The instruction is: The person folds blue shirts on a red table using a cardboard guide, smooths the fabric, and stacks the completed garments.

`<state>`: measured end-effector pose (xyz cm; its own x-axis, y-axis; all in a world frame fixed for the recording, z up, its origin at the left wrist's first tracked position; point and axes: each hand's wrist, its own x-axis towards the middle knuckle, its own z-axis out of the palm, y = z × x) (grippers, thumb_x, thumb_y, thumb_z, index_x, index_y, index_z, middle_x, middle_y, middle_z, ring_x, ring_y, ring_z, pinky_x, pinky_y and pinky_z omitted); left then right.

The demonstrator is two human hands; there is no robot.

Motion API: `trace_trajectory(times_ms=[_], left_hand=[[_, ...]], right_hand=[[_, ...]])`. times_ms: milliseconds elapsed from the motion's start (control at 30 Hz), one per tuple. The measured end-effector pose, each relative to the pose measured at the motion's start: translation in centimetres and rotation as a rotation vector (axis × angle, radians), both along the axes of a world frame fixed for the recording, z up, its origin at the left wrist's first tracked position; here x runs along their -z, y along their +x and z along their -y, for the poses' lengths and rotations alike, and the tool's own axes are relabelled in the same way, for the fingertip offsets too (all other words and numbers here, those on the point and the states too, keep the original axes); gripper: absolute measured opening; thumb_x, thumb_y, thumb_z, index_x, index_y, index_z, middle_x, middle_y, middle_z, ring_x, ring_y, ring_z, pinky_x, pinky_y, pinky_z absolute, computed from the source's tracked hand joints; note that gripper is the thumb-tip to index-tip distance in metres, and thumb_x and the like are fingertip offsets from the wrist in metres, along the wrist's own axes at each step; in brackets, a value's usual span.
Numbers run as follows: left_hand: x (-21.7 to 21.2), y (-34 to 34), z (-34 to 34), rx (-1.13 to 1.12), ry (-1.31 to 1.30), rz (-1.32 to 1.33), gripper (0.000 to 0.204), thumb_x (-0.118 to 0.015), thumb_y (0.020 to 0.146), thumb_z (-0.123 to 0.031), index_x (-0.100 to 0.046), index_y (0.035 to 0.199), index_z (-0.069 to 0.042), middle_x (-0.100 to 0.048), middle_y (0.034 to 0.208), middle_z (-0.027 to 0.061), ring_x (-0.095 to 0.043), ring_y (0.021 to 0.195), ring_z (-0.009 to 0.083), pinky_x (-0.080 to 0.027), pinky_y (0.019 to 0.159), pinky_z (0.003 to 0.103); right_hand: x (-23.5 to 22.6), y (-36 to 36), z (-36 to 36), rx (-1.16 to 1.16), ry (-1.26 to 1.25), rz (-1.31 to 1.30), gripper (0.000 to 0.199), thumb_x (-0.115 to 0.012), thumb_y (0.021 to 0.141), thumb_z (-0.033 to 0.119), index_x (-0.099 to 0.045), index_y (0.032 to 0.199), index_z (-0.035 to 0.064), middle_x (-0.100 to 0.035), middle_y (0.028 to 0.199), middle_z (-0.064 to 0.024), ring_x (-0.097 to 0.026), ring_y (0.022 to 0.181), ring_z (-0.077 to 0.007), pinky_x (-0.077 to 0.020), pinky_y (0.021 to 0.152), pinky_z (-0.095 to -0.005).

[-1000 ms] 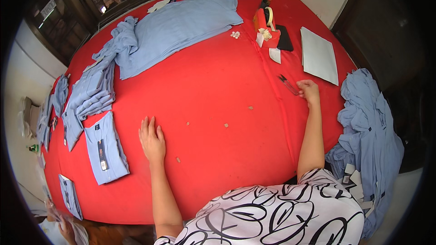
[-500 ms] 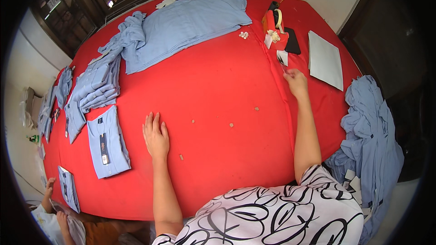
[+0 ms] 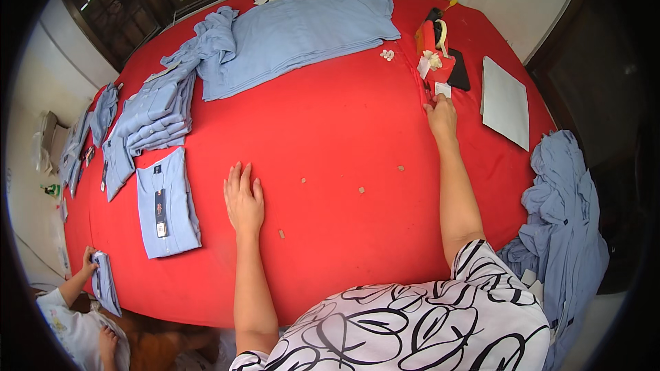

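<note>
My left hand (image 3: 244, 203) lies flat on the red cloth, fingers stretched out, holding nothing. It is nearest to a folded light-blue shirt (image 3: 180, 199) with a dark hang tag (image 3: 161, 213). Farther off on the right, my right hand (image 3: 442, 118) reaches toward a red box (image 3: 441, 69), its fingers a little apart. Just beyond its fingertips are a small white card (image 3: 443, 89) and a small dark tool (image 3: 427, 88), whose kind I cannot make out. A roll of tape (image 3: 441, 29) stands in the box.
Blue shirts lie spread (image 3: 309, 31) at the back and in a folded stack (image 3: 155, 120) at left. A co-worker's hand (image 3: 89, 260) grips a folded shirt (image 3: 105, 285). At right are a white sheet (image 3: 505, 103), black flat object (image 3: 458, 70) and heaped blue garments (image 3: 564, 199).
My right hand has moved closer to the white card, and the thin tool seen in its fingers no longer shows there. The co-worker's hand has taken hold of the folded shirt. The view has shifted slightly.
</note>
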<state>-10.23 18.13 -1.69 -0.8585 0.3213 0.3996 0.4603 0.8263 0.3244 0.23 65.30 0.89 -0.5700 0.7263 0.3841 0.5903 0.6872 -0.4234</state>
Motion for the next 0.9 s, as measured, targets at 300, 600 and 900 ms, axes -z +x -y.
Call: trace_trajectory(times_ms=[300,600,900], left_hand=[[0.1,-0.2,0.0,0.002,-0.001,0.000,0.038,-0.056,0.096,-0.022,-0.058,0.132,-0.010,-0.050,0.144,0.0114,-0.041,0.138,0.0281,-0.029,0.118,0.044],[0.2,-0.2,0.1,0.001,-0.001,0.011,0.038,-0.056,0.097,-0.023,-0.058,0.133,-0.010,-0.049,0.145,0.0106,-0.041,0.139,0.0276,-0.029,0.118,0.044],[-0.1,-0.2,-0.2,0.000,0.004,0.020,0.038,-0.056,0.097,-0.021,-0.058,0.133,-0.010,-0.049,0.145,0.0109,-0.041,0.139,0.0279,-0.028,0.118,0.044]], right_hand=[[-0.5,-0.4,0.2,-0.007,0.015,0.067,0.033,-0.069,0.088,0.019,-0.062,0.114,-0.0008,-0.063,0.107,-0.0241,-0.064,0.098,-0.0409,-0.0528,0.086,-0.0467],[-0.7,-0.6,-0.5,-0.018,0.104,0.134,0.034,-0.068,0.088,0.021,-0.066,0.118,0.0035,-0.063,0.107,-0.0247,-0.065,0.097,-0.0412,-0.0531,0.085,-0.0473],[-0.7,-0.7,-0.4,0.120,0.164,0.047,0.040,-0.073,0.086,0.032,-0.061,0.115,0.0069,-0.063,0.105,-0.0168,-0.062,0.100,-0.0371,-0.0516,0.082,-0.0466]])
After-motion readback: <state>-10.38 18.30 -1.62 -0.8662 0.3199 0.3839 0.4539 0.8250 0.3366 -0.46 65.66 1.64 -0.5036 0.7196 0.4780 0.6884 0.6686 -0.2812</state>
